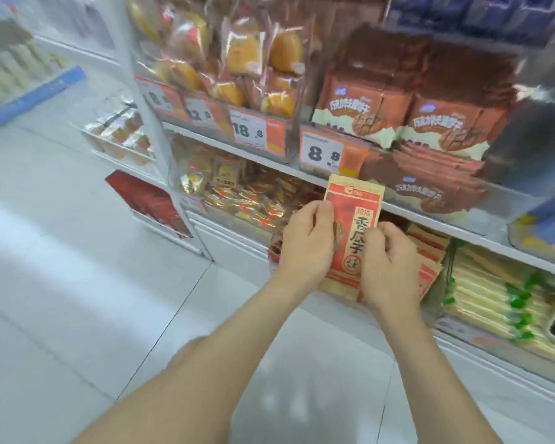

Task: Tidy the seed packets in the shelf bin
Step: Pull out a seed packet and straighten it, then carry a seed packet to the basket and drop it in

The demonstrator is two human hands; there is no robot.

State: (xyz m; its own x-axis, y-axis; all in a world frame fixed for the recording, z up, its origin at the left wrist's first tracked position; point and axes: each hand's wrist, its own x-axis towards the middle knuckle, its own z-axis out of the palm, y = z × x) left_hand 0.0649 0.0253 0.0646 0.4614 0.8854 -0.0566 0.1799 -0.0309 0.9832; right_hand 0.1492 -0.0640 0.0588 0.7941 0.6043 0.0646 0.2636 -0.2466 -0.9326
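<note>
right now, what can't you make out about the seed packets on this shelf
Head view:
- held seed packet: its side edges and lower part are covered by the left hand and right hand.
- stacked packets behind: mostly hidden by the hands and the held packet, so no count is possible.
- left price tags: blurred, digits partly unreadable.

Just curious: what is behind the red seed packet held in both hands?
Behind the seed packet, gripped by the left hand and right hand, similar red packets lie stacked, showing at its right. The packet and both hands cover whatever lies directly behind.
</note>
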